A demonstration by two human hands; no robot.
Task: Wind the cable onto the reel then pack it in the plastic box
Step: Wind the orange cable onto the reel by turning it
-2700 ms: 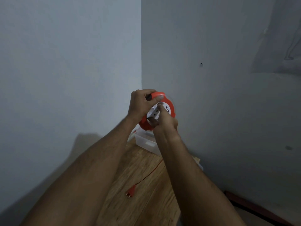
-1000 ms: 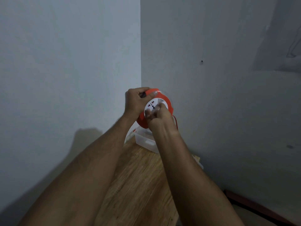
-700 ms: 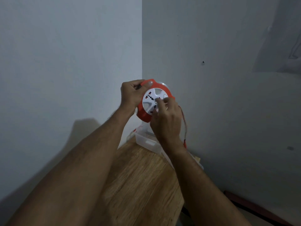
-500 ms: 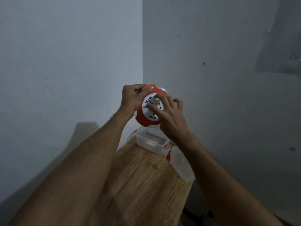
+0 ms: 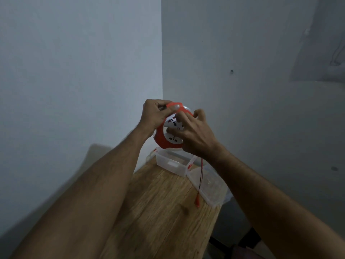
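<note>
I hold a red cable reel (image 5: 162, 139) with a white socket face up in the air above the table's far end. My left hand (image 5: 154, 115) grips its top rim. My right hand (image 5: 194, 135) lies over the white face, fingers on its centre. A short length of thin red cable (image 5: 200, 172) hangs down from under my right wrist and ends in a red plug (image 5: 197, 201) dangling just above the table. Below the reel stands the clear plastic box (image 5: 172, 165), open, with red latches.
The clear lid (image 5: 210, 186) lies flat to the right of the box, overhanging the edge of the wooden table (image 5: 158, 212). Two pale walls meet in a corner right behind the reel. Dark floor shows at the lower right.
The cable that lay across the table is mostly wound in; the plug has lifted off the wood and now hangs under my right wrist. My right hand has shifted around on the reel's face.
</note>
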